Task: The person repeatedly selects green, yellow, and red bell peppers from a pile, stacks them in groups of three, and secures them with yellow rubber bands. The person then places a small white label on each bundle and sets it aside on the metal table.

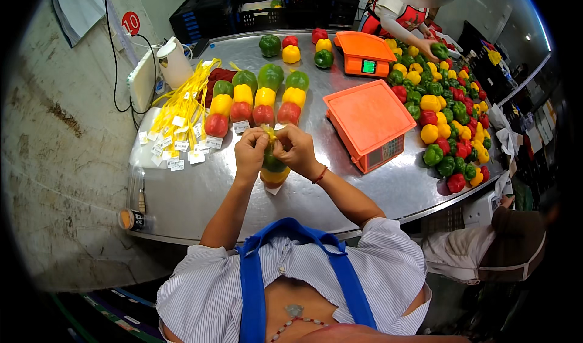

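My left hand (251,154) and my right hand (296,149) meet at the gathered yellow top (269,133) of a net bag and pinch it between their fingers. Below them, the packed bell peppers (275,177) show green, then yellow, with the lowest part partly hidden; a white tag sits at the bottom end. Just beyond my hands lie several similar packs (265,97), each with green, yellow and red peppers in a line. Left of these, a heap of yellow net bags (184,99) with white printed tags spreads over the steel table (205,202).
Two orange scales (371,115) stand right of the packs, the farther one with a lit display. Loose bell peppers (437,101) cover the table's right side. A co-worker (401,10) holds a green pepper there; another person (487,247) is at right. A jar (131,219) stands at left.
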### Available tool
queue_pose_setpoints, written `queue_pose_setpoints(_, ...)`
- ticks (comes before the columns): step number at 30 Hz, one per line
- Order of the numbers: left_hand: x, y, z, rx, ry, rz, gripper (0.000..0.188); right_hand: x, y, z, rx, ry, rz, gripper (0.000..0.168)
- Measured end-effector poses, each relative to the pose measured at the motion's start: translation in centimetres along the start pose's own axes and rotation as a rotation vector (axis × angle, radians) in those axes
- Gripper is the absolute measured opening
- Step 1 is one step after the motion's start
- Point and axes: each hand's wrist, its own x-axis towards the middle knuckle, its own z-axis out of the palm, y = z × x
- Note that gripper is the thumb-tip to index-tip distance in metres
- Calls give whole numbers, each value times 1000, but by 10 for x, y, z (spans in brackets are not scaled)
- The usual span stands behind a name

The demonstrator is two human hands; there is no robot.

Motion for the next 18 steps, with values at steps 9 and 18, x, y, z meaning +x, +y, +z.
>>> queue_pose_setpoints(9,-1,5,-1,-20,6,5,10,7,-9,-2,12,-59,-32,10)
queue_pose_setpoints(18,3,9,1,128,22,113,8,-4,3,20,337,97,103,8)
